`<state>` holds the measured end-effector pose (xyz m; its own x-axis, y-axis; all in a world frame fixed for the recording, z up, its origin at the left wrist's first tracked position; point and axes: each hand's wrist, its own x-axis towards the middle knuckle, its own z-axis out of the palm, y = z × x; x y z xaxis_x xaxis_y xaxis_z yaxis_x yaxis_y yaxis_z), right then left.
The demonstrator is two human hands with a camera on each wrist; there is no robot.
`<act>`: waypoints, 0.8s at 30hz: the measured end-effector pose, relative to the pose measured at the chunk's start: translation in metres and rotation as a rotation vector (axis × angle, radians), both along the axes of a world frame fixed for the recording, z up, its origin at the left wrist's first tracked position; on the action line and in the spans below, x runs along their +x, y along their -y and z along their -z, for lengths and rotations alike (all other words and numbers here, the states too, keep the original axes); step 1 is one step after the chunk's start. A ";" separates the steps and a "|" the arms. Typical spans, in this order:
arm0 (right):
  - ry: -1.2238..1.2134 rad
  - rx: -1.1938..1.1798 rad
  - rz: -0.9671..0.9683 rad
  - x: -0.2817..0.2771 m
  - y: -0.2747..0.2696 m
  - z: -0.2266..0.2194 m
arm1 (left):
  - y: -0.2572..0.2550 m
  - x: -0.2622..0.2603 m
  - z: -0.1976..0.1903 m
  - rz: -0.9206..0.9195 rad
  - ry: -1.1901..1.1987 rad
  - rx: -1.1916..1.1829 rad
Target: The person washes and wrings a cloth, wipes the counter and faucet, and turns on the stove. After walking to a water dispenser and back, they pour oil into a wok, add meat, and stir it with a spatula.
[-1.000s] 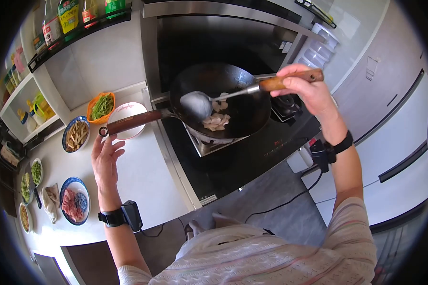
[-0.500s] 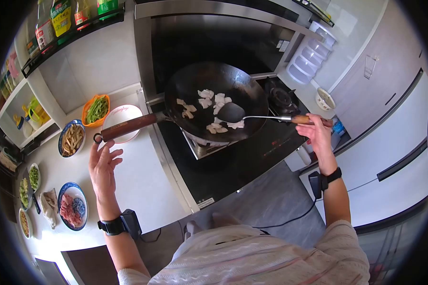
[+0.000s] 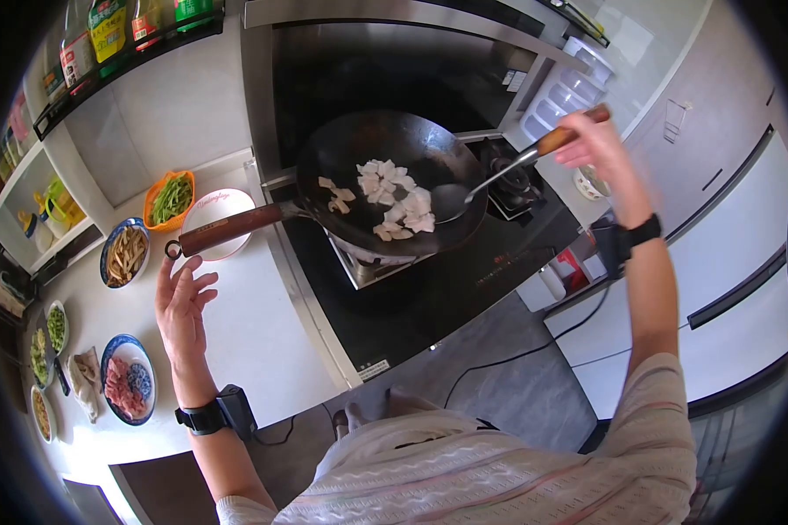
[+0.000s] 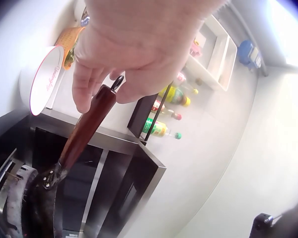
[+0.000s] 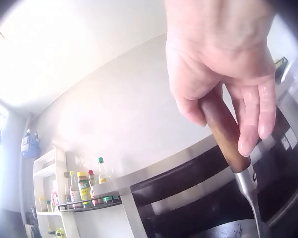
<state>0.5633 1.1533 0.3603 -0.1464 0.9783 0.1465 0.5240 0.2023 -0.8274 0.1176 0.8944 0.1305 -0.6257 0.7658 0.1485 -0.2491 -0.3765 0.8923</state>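
A dark wok (image 3: 394, 131) sits on the left burner with pale slices of meat or fat (image 3: 385, 181) in it. At the tip of its brown wooden handle (image 3: 241, 226) is my left hand (image 3: 182, 306). In the left wrist view, thumb and fingers pinch that handle end beside its metal ring (image 4: 117, 82). My right hand (image 3: 606, 157), slightly blurred, grips the wooden handle of a ladle (image 3: 534, 154). The ladle's bowl (image 3: 451, 203) rests inside the wok's right side, beside the slices. Fingers wrap the ladle handle loosely in the right wrist view.
Left of the stove stand a white bowl (image 3: 226, 203), an orange basket of green strips (image 3: 168, 219), a bowl of brown strips (image 3: 124, 271) and a blue-rimmed plate of raw meat (image 3: 129, 354). A second burner (image 3: 510, 179) lies right of the wok. Bottles (image 3: 105, 35) line a shelf above.
The ladle has gone from the wok's left side to its right, leaving the slices loosely spread. My right hand dipped, then rose with the ladle handle steeper. My left hand stays at the wok handle.
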 end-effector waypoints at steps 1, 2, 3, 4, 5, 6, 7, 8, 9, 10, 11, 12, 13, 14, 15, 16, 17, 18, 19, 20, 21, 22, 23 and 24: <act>-0.131 -0.088 0.030 -0.007 -0.008 0.026 | 0.000 -0.001 0.000 0.007 -0.001 0.004; -0.263 -0.175 0.057 -0.014 -0.013 0.047 | 0.000 -0.001 0.001 0.006 -0.001 0.011; -0.336 -0.136 -0.012 -0.020 -0.011 0.062 | 0.000 -0.001 0.002 0.015 -0.012 0.014; -0.410 -0.098 -0.083 -0.025 -0.009 0.071 | 0.000 -0.002 0.003 0.021 -0.025 0.015; -0.397 -0.039 -0.090 -0.025 -0.014 0.069 | 0.000 -0.003 0.003 0.015 -0.028 0.014; -0.336 0.021 -0.075 -0.022 -0.018 0.059 | 0.002 -0.003 0.003 0.004 -0.023 0.007; -0.266 0.063 -0.076 -0.017 -0.024 0.047 | 0.003 -0.003 0.003 -0.005 -0.016 -0.002; -0.195 0.108 -0.076 -0.015 -0.028 0.034 | 0.003 -0.003 0.002 -0.004 -0.018 -0.007; -0.167 0.111 -0.082 -0.015 -0.029 0.025 | 0.003 -0.003 0.002 -0.021 -0.021 -0.018; -0.167 0.110 -0.081 -0.018 -0.032 0.027 | 0.003 -0.003 0.002 -0.038 -0.023 -0.028; -0.208 0.051 -0.086 -0.025 -0.035 0.033 | 0.002 -0.002 0.000 -0.038 -0.023 -0.028; -0.249 -0.009 -0.093 -0.032 -0.037 0.041 | 0.001 0.000 -0.002 -0.028 -0.015 -0.019; -0.325 -0.058 -0.153 -0.040 -0.036 0.049 | 0.001 0.001 -0.003 -0.019 -0.009 -0.011; -0.365 -0.080 -0.206 -0.047 -0.035 0.055 | 0.001 0.001 -0.004 -0.021 -0.014 -0.011; -0.353 -0.056 -0.238 -0.052 -0.034 0.055 | 0.001 0.000 -0.004 -0.019 -0.013 -0.006; -0.338 -0.033 -0.270 -0.057 -0.031 0.051 | 0.000 0.000 -0.004 -0.016 -0.011 -0.002; -0.340 -0.034 -0.271 -0.060 -0.031 0.046 | 0.000 -0.001 -0.004 -0.017 -0.012 -0.003; -0.276 0.038 -0.306 -0.063 -0.034 0.040 | 0.000 -0.001 -0.003 -0.021 -0.016 -0.009; -0.212 0.111 -0.339 -0.065 -0.035 0.037 | 0.000 -0.001 -0.003 -0.024 -0.020 -0.015; -0.213 0.110 -0.339 -0.068 -0.035 0.040 | 0.000 -0.001 -0.004 -0.025 -0.021 -0.015; -0.205 0.115 -0.415 -0.073 -0.036 0.045 | 0.000 0.000 -0.004 -0.023 -0.021 -0.017; -0.199 0.119 -0.493 -0.080 -0.033 0.047 | -0.001 -0.001 -0.004 -0.022 -0.023 -0.018; -0.181 0.107 -0.538 -0.084 -0.029 0.050 | -0.001 -0.002 -0.004 -0.025 -0.025 -0.018; -0.183 0.105 -0.538 -0.084 -0.022 0.051 | -0.001 -0.003 -0.003 -0.018 -0.039 -0.023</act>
